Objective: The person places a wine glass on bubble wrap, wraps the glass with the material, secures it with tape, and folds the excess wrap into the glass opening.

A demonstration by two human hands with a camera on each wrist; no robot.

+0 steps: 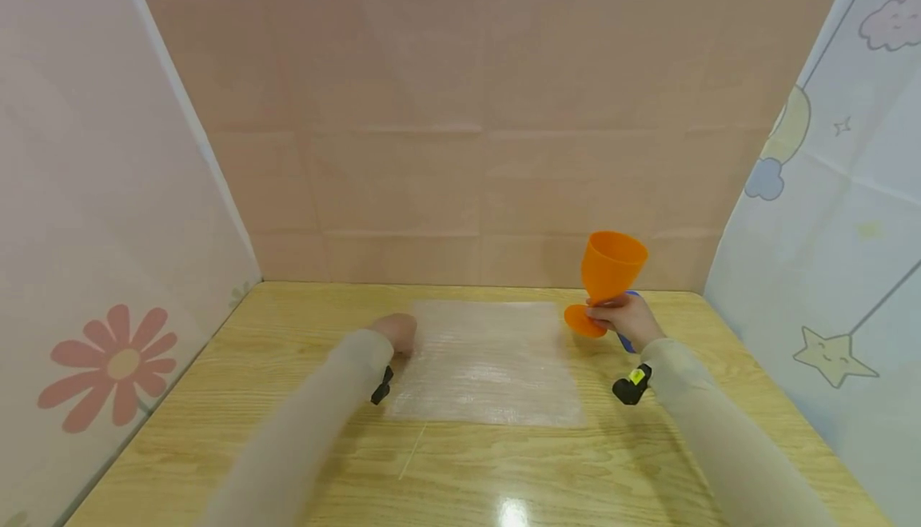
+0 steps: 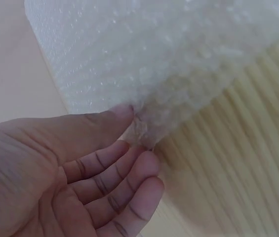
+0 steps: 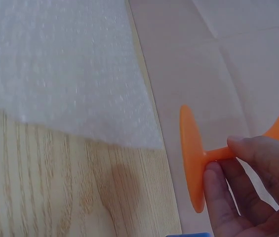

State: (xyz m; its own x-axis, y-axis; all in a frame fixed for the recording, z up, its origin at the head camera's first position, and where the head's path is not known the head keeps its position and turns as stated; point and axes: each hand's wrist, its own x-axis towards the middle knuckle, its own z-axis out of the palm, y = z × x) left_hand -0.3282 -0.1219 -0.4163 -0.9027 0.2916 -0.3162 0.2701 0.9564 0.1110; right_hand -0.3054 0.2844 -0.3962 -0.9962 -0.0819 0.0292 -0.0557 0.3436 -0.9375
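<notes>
A translucent sheet of bubble wrap (image 1: 496,363) lies over the middle of the wooden table. At its left side, my left hand (image 1: 395,331) pinches the edge between thumb and fingers; the left wrist view shows the pinched bubble wrap (image 2: 139,126) close up. To the right of the sheet, my right hand (image 1: 633,317) holds an orange plastic goblet (image 1: 610,265) by its stem, off the table. The cup's mouth points up and tilts slightly right. In the right wrist view, the round goblet foot (image 3: 191,158) sticks out past the fingers.
A blue object (image 1: 627,344), mostly hidden by my right hand, sits at the table's right; its kind cannot be told. The wooden table (image 1: 460,479) is bounded by a pink back wall (image 1: 403,191) and patterned side panels (image 1: 813,271).
</notes>
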